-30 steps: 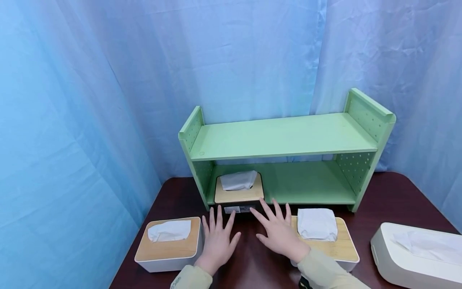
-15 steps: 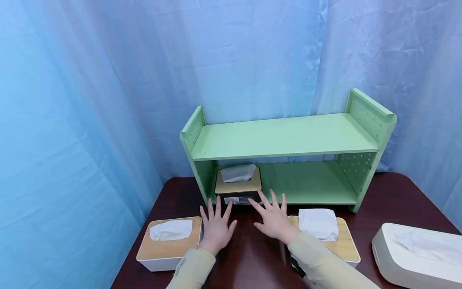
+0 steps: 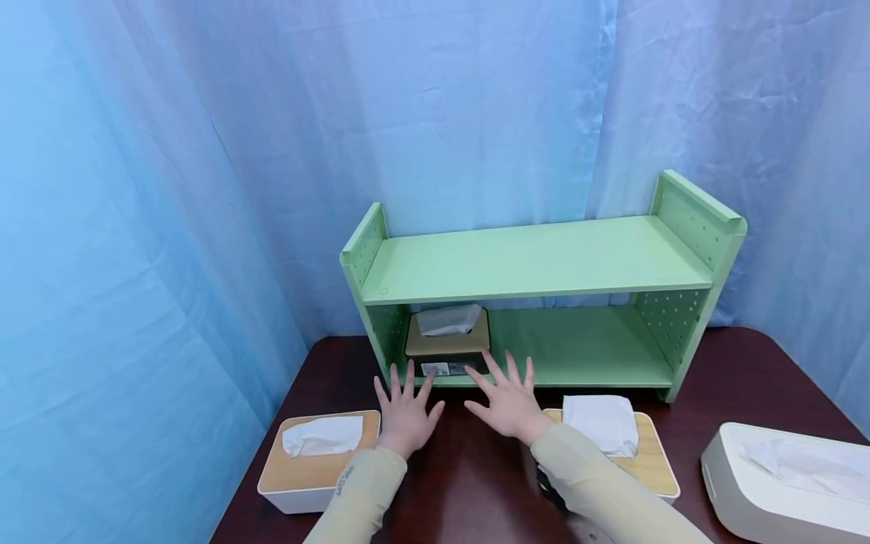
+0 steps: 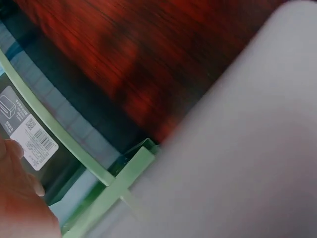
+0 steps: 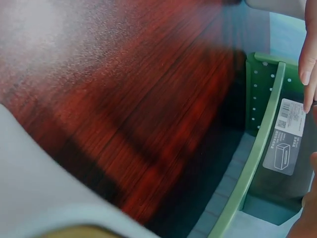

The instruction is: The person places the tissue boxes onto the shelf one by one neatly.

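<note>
A black tissue box (image 3: 445,346) with a light wooden lid and a white tissue stands at the left end of the lower shelf of a green rack (image 3: 537,261). My left hand (image 3: 406,419) and right hand (image 3: 506,404) are both spread, fingertips at the box's front face. The left wrist view shows left-hand fingers (image 4: 22,168) against the label (image 4: 37,141). Seen from the right wrist, a left fingertip meets the label's white part, and the right hand (image 5: 307,213) is at the box's other end. Exact contact of the right fingertips is hard to tell.
A white tissue box with wooden lid (image 3: 299,472) stands left of my left hand. Another wood-lidded tissue box (image 3: 649,461) is beside my right forearm, partly behind it. A long all-white tissue box (image 3: 761,491) lies at the far right on the dark table (image 3: 462,483).
The black tissue box has slid backward from the rack's front edge, deeper onto the lower shelf. Both hands have moved forward with it, fingers still spread.
</note>
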`<state>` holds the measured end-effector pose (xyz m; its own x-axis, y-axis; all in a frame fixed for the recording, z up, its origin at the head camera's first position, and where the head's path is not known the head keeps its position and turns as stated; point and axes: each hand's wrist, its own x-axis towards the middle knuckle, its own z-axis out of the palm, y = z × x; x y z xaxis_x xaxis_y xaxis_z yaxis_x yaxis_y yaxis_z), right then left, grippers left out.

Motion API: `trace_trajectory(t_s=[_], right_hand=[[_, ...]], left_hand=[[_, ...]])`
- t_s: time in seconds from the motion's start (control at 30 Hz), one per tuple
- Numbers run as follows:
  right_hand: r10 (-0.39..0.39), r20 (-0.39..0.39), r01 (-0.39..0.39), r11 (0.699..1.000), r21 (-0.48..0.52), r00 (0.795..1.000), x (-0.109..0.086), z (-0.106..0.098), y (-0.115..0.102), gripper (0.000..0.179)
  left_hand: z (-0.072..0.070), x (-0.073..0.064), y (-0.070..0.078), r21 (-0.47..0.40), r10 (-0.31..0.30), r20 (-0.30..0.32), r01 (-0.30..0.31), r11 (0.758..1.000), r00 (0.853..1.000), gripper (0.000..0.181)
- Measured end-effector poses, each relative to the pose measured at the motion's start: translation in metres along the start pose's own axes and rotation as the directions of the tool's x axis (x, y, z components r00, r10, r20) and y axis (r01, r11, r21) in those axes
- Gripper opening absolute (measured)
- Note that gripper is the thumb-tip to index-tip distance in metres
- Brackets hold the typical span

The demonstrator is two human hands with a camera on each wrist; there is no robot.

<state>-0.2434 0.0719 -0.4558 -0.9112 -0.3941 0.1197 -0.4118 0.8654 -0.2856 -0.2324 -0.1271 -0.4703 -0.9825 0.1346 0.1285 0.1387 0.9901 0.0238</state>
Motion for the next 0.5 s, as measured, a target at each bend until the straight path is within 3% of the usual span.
trace_trajectory(t_s=[0.2,0.5], right_hand=[[0.014,0.010,-0.014,0.999,0.039,1.000,0.0037,-0.0021,-0.0029,0.062],[0.025,0.029,-0.027,0.999,0.048,0.999,0.0063,-0.0049,-0.0035,0.063]], left_hand=[[-0.0006,0.0049,-0.0005,-0.057,-0.008,0.015,0.009,0.998,1.000,0.058],[-0.0069,0.0065,0.0023,-0.074,-0.020,0.046,0.024,0.997,0.999,0.060]])
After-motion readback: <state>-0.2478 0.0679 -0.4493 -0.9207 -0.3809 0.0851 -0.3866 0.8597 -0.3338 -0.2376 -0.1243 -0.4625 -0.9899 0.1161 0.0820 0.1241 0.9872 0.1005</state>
